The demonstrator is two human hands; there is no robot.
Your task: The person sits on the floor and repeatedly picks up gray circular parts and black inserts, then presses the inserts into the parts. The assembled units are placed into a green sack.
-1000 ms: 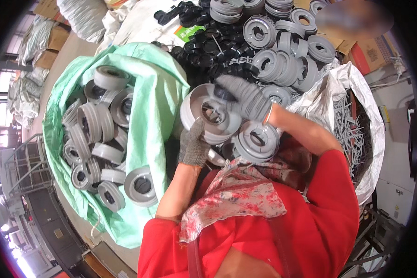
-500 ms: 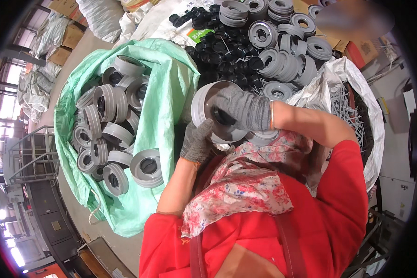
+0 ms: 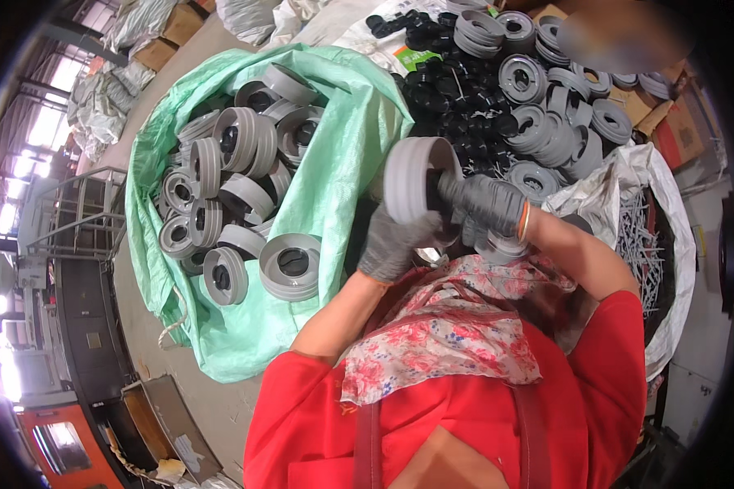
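Note:
A ribbed grey plastic ring (image 3: 406, 178) is tilted on its side in front of my chest. My left hand (image 3: 395, 243), in a grey knit glove, grips its lower edge from below. My right hand (image 3: 493, 205), gloved alike, has its bent fingers in the ring's open side. They press on a dark round cap (image 3: 434, 191) inside, which they partly hide. Just below my right hand, another grey ring (image 3: 501, 247) lies near the floral apron.
A green woven sack (image 3: 347, 236) at left holds several grey rings with black centres. Beyond my hands lie heaps of black caps (image 3: 465, 98) and loose grey rings (image 3: 523, 79). A white sack (image 3: 678, 285) at right contains thin grey rods (image 3: 638, 253).
The view has shifted, so the sacks and heaps sit further right. The held ring has turned so its outer wall shows more, and my right hand has drawn back toward its open side.

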